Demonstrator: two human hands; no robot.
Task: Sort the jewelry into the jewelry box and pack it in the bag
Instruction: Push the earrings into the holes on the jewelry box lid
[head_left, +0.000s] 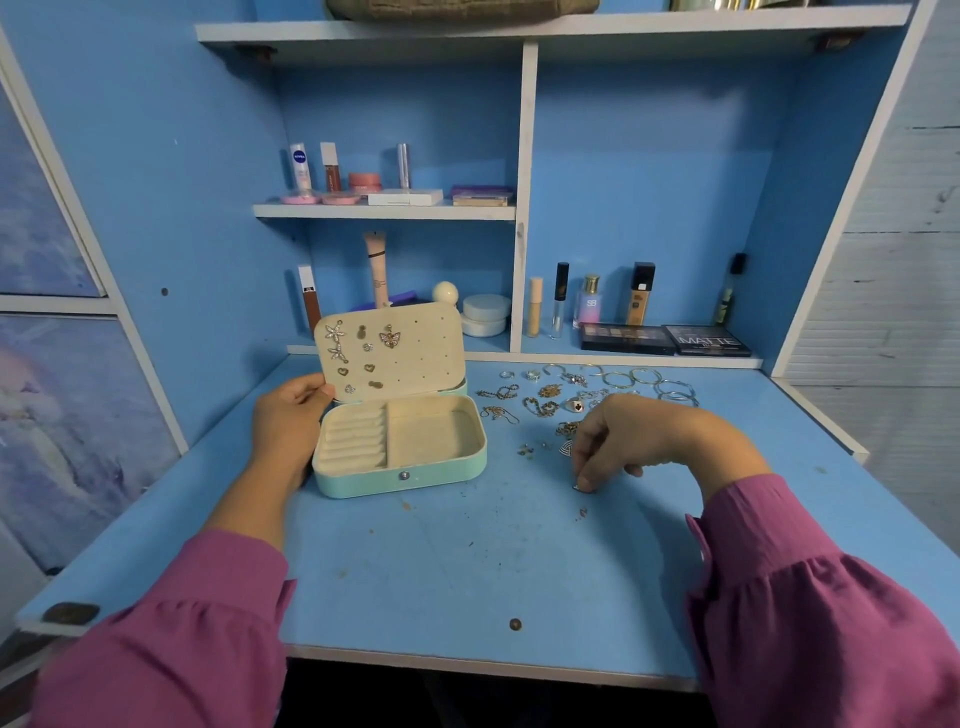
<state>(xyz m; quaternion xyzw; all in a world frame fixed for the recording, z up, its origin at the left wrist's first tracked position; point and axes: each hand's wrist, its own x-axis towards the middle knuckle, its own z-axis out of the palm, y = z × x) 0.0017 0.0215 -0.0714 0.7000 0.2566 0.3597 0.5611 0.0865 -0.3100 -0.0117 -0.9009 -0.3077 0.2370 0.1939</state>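
A mint-green jewelry box (400, 480) stands open on the blue desk, its cream lid (415, 353) upright with several earrings pinned in it. Its ring rolls and right-hand compartment hold nothing. My left hand (291, 421) grips the lid's left edge. Right of the box lies loose jewelry (545, 405): chains, rings, hoop earrings and bangles (644, 379). My right hand (623, 441) reaches down in front of that pile and pinches a small silver earring (577, 487) against the desk top. A brown bag (457, 8) shows partly on the top shelf.
Cosmetics fill the shelves behind: tubes and compacts on the small upper shelf (384, 210), bottles and two dark eyeshadow palettes (665, 340) at the back of the desk. A tiny loose piece (583, 513) lies near my right hand. The desk front edge (493, 667) is close to me.
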